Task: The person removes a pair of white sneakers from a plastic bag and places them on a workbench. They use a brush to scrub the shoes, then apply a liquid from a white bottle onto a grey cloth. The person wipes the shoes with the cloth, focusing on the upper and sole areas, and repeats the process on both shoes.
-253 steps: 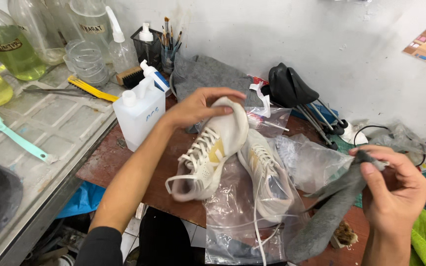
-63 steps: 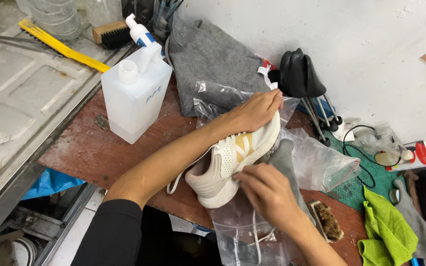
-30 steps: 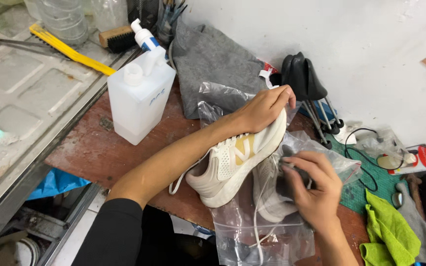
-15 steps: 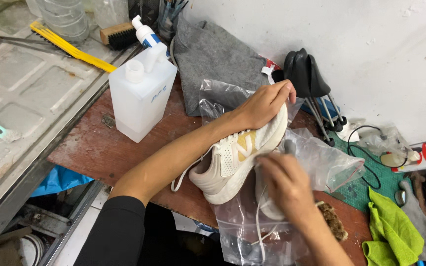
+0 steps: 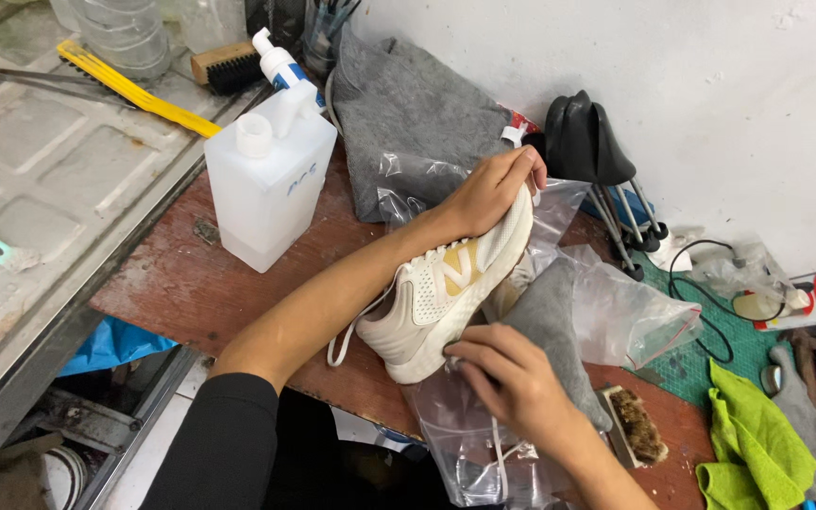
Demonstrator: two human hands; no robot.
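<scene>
My left hand point(image 5: 489, 194) grips the toe of a white sneaker point(image 5: 427, 304) with a gold side mark, holding it tilted over clear plastic bags point(image 5: 469, 444) on the reddish worktable point(image 5: 186, 283). My right hand point(image 5: 507, 378) presses a grey cloth point(image 5: 550, 321) against the sneaker's sole near the heel. A white lace hangs down from under the cloth; what lies beneath the cloth is hidden.
A white plastic jug point(image 5: 266, 184) stands to the left, with a spray bottle, brushes and a grey cloth point(image 5: 408, 104) behind. Black shoe trees point(image 5: 583, 142) lean on the wall. A small scrub brush point(image 5: 635, 425) and a green cloth point(image 5: 748, 453) lie right; a metal sink counter point(image 5: 40, 179) left.
My right hand has slid with the grey cloth from the shoe's middle back along the sole to the heel. My left hand has lowered the toe slightly.
</scene>
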